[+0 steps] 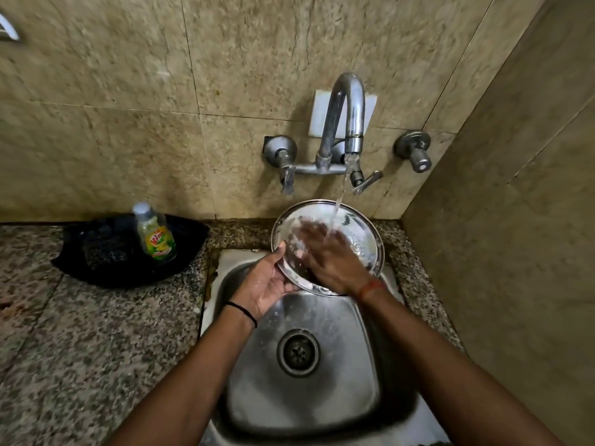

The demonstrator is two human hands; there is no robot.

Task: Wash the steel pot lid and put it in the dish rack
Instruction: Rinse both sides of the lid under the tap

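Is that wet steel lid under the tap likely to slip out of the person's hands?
Probably somewhat: the steel lid is smooth, shiny and running with water. The left hand grips only its rim while the right hand lies flat on it. It looks thin and rigid, so likely light and unbending.

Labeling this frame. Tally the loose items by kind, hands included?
Hands: 2, left hand, right hand
Steel pot lid: 1
Dish soap bottle: 1
Black tray: 1
Total: 5
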